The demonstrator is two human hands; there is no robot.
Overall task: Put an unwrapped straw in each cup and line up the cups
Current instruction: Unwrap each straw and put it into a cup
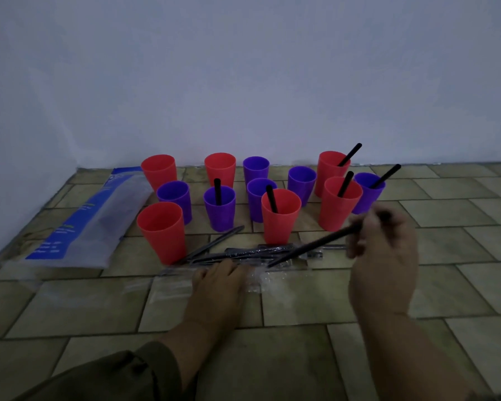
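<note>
Right fingers: the fingers of the right hand are curled together and pinch a bare black plastic straw near its upper end; motion blur softens them.
Held straw: it slants from the fingers toward 8 o'clock, and its low tip hangs over the pile at 6 o'clock of the front red cup.
Left fingers: the left hand lies palm down with its fingertips at the pile; I cannot tell whether they lie straight or grip something.
Pile: wrapped black straws in clear sleeves lie on the floor at 6 o'clock of the cups, with loose clear wrappers touching the left hand at its 3 o'clock.
Cups: twelve upright plastic cups, six red and six purple, stand in a loose cluster at 12 o'clock of the hands.
Cups with straws: the front red cup; the purple cup at its 9 o'clock; the second red cup at its 3 o'clock; the back red cup; the far-right purple cup.
Other cups: three red and four purple, mostly toward 9 to 12 o'clock of the cluster.
Bag: a blue-and-clear plastic bag lies flat at 9 o'clock of the cups.
Surroundings: a beige tiled floor meets a pale wall at 12 o'clock.
Sleeve: an olive sleeve covers the left forearm at 7 o'clock of the view.
</note>
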